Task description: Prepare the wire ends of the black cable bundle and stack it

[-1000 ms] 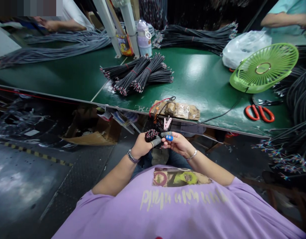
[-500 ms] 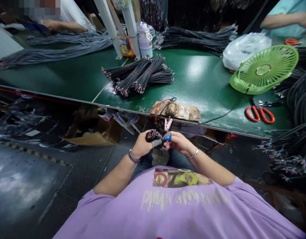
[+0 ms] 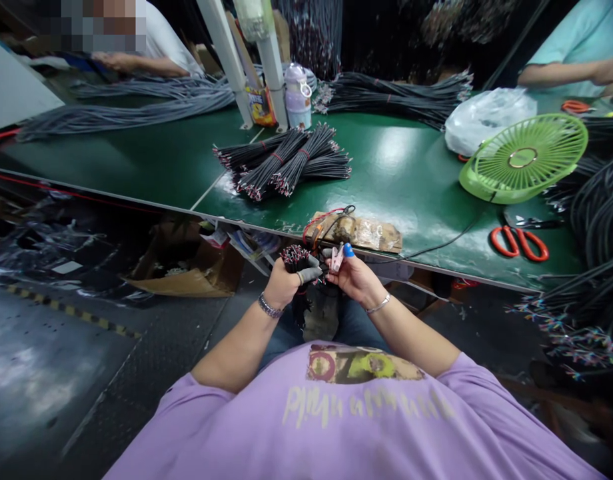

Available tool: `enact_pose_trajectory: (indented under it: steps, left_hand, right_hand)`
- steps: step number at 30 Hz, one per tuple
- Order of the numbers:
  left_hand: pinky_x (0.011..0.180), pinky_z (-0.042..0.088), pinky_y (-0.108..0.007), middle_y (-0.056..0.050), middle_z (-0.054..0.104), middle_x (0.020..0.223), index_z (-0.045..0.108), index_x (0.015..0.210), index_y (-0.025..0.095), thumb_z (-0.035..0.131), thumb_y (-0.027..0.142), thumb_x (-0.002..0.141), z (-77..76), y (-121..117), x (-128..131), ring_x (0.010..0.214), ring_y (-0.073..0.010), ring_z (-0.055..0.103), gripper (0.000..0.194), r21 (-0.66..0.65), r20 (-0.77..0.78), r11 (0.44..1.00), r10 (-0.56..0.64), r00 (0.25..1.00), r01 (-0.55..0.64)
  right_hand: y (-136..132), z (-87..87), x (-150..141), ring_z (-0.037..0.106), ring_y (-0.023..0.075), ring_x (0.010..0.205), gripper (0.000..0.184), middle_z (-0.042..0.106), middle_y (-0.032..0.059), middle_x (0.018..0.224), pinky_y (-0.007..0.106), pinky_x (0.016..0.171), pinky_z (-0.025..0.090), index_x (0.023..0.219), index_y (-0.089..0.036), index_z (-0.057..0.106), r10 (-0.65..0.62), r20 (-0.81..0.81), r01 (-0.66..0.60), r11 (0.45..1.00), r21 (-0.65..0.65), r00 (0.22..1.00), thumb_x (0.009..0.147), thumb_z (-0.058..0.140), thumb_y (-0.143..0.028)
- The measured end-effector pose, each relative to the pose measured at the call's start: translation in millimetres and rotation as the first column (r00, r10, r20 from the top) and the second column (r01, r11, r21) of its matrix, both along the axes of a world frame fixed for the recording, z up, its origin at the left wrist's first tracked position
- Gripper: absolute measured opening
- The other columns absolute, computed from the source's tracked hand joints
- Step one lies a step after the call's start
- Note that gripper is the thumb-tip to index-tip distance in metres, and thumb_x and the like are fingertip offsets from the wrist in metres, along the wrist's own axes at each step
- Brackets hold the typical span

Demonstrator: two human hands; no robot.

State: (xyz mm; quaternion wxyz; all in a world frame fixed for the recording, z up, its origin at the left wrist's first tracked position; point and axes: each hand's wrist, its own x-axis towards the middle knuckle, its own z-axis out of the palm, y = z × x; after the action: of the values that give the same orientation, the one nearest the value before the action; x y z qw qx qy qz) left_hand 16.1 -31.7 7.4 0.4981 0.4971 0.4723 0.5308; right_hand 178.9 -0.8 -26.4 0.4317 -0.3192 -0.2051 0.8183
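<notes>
Presently, one black wire bundle [image 3: 294,256], tips reddish and pale, sits within curled, closed fingers of the left hand [image 3: 281,283]; just beside, right hand [image 3: 359,277] fingers pinch one pink clip [image 3: 337,259].

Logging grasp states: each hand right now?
Left hand: closed, holding a bundle of black wires.
Right hand: closed on the pink clip.

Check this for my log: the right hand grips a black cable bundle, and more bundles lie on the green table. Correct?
Wrong hand: the head view shows the left hand gripping the black cable bundle; more bundles lie on the green table.
</notes>
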Motion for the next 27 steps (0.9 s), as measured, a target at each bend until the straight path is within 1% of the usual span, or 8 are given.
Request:
enact_pose_trajectory:
  steps: [4, 7, 10, 16, 18, 20, 24, 27]
  left_hand:
    - [0.064, 0.050, -0.027, 0.000, 0.065, 0.068, 0.065, 0.069, 0.013, 0.080, 0.026, 0.057, -3.9, 0.1, 2.5, 0.063, -0.0135, 0.060, 0.023, -0.011, 0.003, 0.999, -0.034, 0.999, 0.034]
    - [0.061, 0.050, -0.027, 0.000, 0.064, 0.065, 0.065, 0.069, 0.013, 0.080, 0.027, 0.056, -5.5, 0.3, 4.6, 0.059, -0.0130, 0.059, 0.024, -0.024, 0.005, 0.998, -0.050, 0.999, 0.050]
    - [0.059, 0.050, -0.026, 0.000, 0.064, 0.063, 0.065, 0.069, 0.012, 0.080, 0.026, 0.056, -6.2, 1.4, 5.7, 0.057, -0.0124, 0.058, 0.024, -0.032, 0.019, 0.998, -0.052, 0.998, 0.053]
    - [0.060, 0.050, -0.026, 0.000, 0.064, 0.063, 0.065, 0.068, 0.012, 0.080, 0.024, 0.056, -8.6, -0.2, 3.8, 0.058, -0.0122, 0.059, 0.023, -0.037, 0.024, 0.998, -0.057, 0.998, 0.058]
    - [0.061, 0.050, -0.026, 0.000, 0.064, 0.064, 0.065, 0.069, 0.012, 0.081, 0.024, 0.056, -9.4, -2.8, 2.9, 0.059, -0.0123, 0.059, 0.024, -0.033, 0.016, 0.998, -0.049, 0.999, 0.050]
    - [0.061, 0.051, -0.026, 0.000, 0.064, 0.065, 0.065, 0.070, 0.012, 0.081, 0.024, 0.056, -9.8, -6.0, 1.8, 0.060, -0.0125, 0.059, 0.025, -0.039, 0.008, 0.998, -0.055, 0.998, 0.056]
    - [0.061, 0.051, -0.026, -0.002, 0.065, 0.067, 0.066, 0.073, 0.012, 0.078, 0.028, 0.061, -9.8, -10.8, -1.7, 0.060, -0.0130, 0.059, 0.024, -0.083, -0.019, 0.986, -0.148, 0.989, 0.146]
    - [0.054, 0.049, -0.024, -0.001, 0.063, 0.062, 0.065, 0.072, 0.012, 0.076, 0.032, 0.063, -9.8, -11.6, -4.3, 0.054, -0.0114, 0.056, 0.025, -0.134, -0.004, 0.978, -0.164, 0.986, 0.162]
  right_hand:
    - [-0.4, -0.7, -3.1, 0.061, 0.0095, 0.057, 0.036, 0.067, -0.0013, 0.067, 0.021, 0.055, 0.050, 0.082, -0.019, 0.063, -0.061, 0.019, 0.061, 0.998, 0.001, 0.998, 0.077, 0.062, -0.055]
    - [0.5, -2.3, -4.2, 0.061, 0.0097, 0.057, 0.037, 0.067, -0.0010, 0.067, 0.021, 0.054, 0.048, 0.082, -0.018, 0.062, -0.069, 0.041, 0.068, 0.998, 0.015, 0.997, 0.076, 0.062, -0.055]
    - [-0.2, -2.6, -4.4, 0.061, 0.0103, 0.059, 0.040, 0.067, -0.0004, 0.069, 0.021, 0.054, 0.048, 0.084, -0.018, 0.062, -0.065, 0.027, 0.065, 0.998, 0.005, 0.998, 0.077, 0.061, -0.057]
    - [-5.3, 0.0, -0.4, 0.059, 0.0100, 0.055, 0.051, 0.067, 0.0022, 0.071, 0.023, 0.056, 0.050, 0.083, -0.017, 0.060, 0.034, -0.037, -0.036, 0.998, -0.058, 0.999, 0.081, 0.046, -0.066]
    - [-7.8, 0.1, 1.6, 0.058, 0.0097, 0.054, 0.051, 0.068, 0.0031, 0.073, 0.023, 0.055, 0.050, 0.081, -0.017, 0.059, 0.059, -0.048, -0.062, 0.996, -0.060, 0.997, 0.082, 0.043, -0.066]
    - [-12.0, -0.3, 3.5, 0.058, 0.0095, 0.053, 0.048, 0.069, 0.0034, 0.075, 0.023, 0.053, 0.050, 0.080, -0.018, 0.058, 0.081, -0.063, -0.085, 0.995, -0.053, 0.995, 0.084, 0.044, -0.064]
    - [-26.8, -2.9, 6.4, 0.058, 0.0091, 0.054, 0.041, 0.070, 0.0034, 0.074, 0.022, 0.055, 0.051, 0.078, -0.017, 0.058, 0.135, -0.093, -0.143, 0.987, -0.080, 0.986, 0.089, 0.044, -0.054]
    - [-39.4, -5.2, 7.5, 0.059, 0.0100, 0.056, 0.030, 0.070, 0.0037, 0.074, 0.024, 0.056, 0.052, 0.080, -0.017, 0.059, 0.156, -0.083, -0.163, 0.982, -0.092, 0.984, 0.085, 0.054, -0.046]
